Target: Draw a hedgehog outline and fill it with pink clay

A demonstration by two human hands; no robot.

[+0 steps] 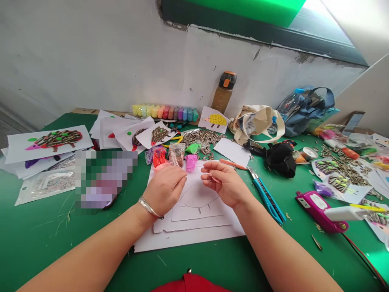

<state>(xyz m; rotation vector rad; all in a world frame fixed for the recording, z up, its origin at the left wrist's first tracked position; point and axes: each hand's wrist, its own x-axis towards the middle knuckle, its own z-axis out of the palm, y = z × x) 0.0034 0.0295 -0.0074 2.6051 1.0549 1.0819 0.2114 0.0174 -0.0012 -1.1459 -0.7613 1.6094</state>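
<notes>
My left hand, with a silver bangle at the wrist, hovers over the left part of the paper stack. Its fingers are pressed together; what they hold, if anything, is hidden. Across from it, my right hand is curled, thumb close to the fingers, with a tiny pale pink bit at the tips that I cannot make out. Between and below the hands lies a pencil outline drawing of a rounded animal with short legs. Just beyond the fingertips are pink clay, red clay, brown clay and green clay.
Sunflower seeds are heaped behind the papers. A blue utility knife and an orange pen lie right. Finished seed pictures are at left. A magenta glue gun, bottle and cloth bag also stand about.
</notes>
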